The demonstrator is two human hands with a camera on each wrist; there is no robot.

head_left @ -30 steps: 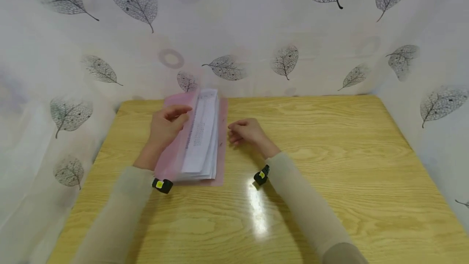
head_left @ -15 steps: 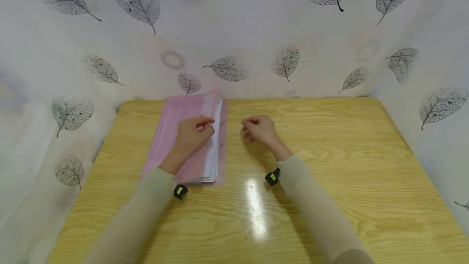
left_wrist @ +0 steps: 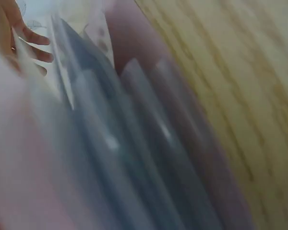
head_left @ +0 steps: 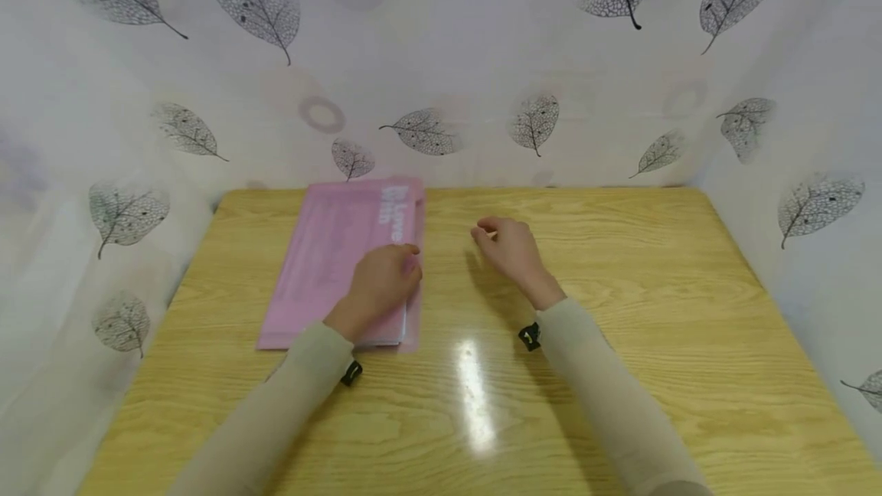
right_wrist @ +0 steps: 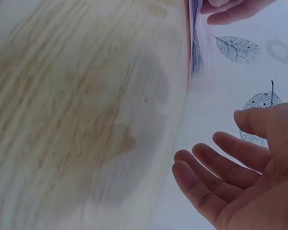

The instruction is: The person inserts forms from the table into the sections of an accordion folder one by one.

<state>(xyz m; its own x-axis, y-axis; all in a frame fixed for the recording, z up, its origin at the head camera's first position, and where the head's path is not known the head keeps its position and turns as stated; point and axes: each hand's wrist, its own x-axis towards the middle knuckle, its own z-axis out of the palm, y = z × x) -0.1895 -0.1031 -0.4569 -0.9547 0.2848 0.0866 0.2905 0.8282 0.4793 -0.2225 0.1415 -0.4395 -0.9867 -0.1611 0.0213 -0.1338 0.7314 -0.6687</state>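
Observation:
A pink display folder (head_left: pixel 331 251) with white lettering on its cover lies at the table's left. My left hand (head_left: pixel 382 282) pinches the free right edge of its cover. In the left wrist view, fingers (left_wrist: pixel 38 48) show beyond the edge of the raised cover, and clear sleeves (left_wrist: pixel 139 129) with papers fan out below it, blurred. To the right of the folder, my right hand (head_left: pixel 513 251) hovers over the wood, holding nothing. The right wrist view shows its fingers (right_wrist: pixel 230 163) loosely bent and apart.
The wooden table (head_left: pixel 620 327) ends at the back and sides against a pale curtain (head_left: pixel 468 44) printed with dark leaves. Black cameras are strapped at both wrists. A bright glare lies on the table between the forearms.
My left hand has swung the pink cover from left to right, down over the papers. My right hand has drifted a little to the right, away from the folder.

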